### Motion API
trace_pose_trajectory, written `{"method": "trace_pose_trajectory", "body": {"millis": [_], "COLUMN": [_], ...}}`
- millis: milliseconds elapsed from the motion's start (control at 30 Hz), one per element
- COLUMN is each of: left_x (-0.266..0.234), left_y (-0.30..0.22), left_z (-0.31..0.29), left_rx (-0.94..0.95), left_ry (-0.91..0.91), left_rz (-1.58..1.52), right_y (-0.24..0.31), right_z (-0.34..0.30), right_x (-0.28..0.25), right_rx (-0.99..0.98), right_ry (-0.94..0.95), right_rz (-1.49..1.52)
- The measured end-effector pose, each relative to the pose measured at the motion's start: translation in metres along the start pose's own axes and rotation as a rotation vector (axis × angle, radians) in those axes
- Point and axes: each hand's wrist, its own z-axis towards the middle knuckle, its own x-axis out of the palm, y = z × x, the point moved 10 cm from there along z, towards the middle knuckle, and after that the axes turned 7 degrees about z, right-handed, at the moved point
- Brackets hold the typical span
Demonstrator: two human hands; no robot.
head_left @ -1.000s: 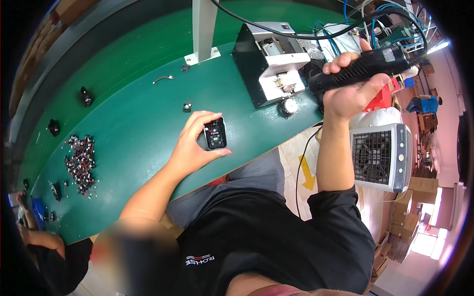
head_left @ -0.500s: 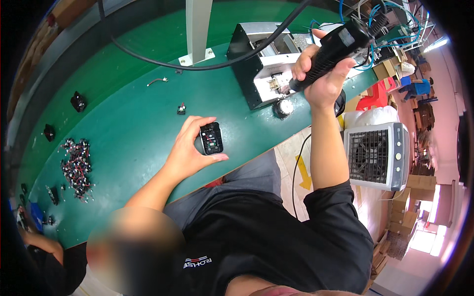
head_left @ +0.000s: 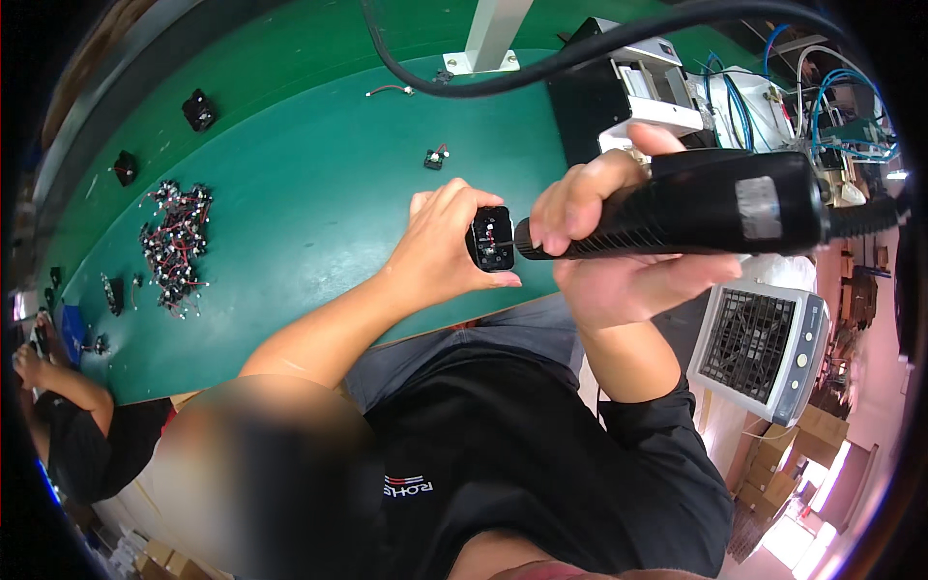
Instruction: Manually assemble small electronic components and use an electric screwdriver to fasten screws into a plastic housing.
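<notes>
Between the thumb and fingers of my left hand [head_left: 435, 242] sits a small black rounded housing [head_left: 499, 253], its open side facing up on the green table. A circuit board and red wires show inside it. My right hand [head_left: 604, 285] is wrapped round a thick black electric screwdriver [head_left: 677, 208], held nearly level. Its narrow tip points left and reaches the housing; whether a screw is on the tip is too small to tell. Beyond my left hand lies a small black part with red wires [head_left: 434, 159], touched by neither hand.
A heap of small wired parts [head_left: 176, 251] lies on the left of the table [head_left: 319, 193]. A grey post [head_left: 495, 34] and a black-and-white machine [head_left: 590, 106] stand at the back. A thick black cable [head_left: 580, 70] arches across. Right of me is a fan unit [head_left: 749, 338]; another person's arm [head_left: 72, 387] is far left.
My right hand has brought the screwdriver from the machine leftward and down to the housing. My left hand still grips the housing. The whole view has shifted, moving the table things rightward.
</notes>
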Motion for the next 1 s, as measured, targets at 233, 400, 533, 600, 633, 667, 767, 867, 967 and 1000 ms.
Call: {"method": "trace_pose_trajectory", "body": {"millis": [233,400,533,600,633,667,767,867,967,1000], "left_x": [0.000,0.004,0.007,0.007,0.007,0.007,0.006,0.001,0.008,0.007], "left_y": [0.002,0.003,0.004,0.004,0.005,0.004,0.006,0.002,0.005,0.005], "left_z": [-0.002,-0.002,-0.002,-0.002,-0.001,-0.002,-0.003,-0.003,-0.001,-0.002], "left_rx": [-0.005,-0.017,-0.034,-0.033,-0.033,-0.033,-0.052,-0.019,-0.045,-0.044], "left_ry": [-0.012,0.008,0.057,0.055,0.053,0.054,0.053,-0.008,0.074,0.068], "left_rz": [-0.014,-0.013,0.003,0.006,0.009,0.008,-0.015,-0.010,-0.009,-0.009], "right_y": [-0.024,-0.030,-0.036,-0.034,-0.034,-0.034,-0.031,-0.032,-0.032,-0.032], "right_z": [-0.008,-0.014,-0.017,-0.017,-0.016,-0.015,-0.012,-0.013,-0.015,-0.015], "right_x": [-0.005,-0.007,-0.012,-0.009,-0.008,-0.007,-0.004,-0.003,-0.008,-0.007], "right_rx": [0.054,0.086,0.104,0.078,0.081,0.084,0.095,0.083,0.061,0.063], "right_ry": [-0.004,-0.029,-0.056,-0.026,-0.028,-0.030,-0.042,-0.010,-0.016,-0.016], "right_rz": [-0.038,-0.075,-0.058,-0.049,-0.041,-0.033,-0.058,-0.070,-0.077,-0.075]}}
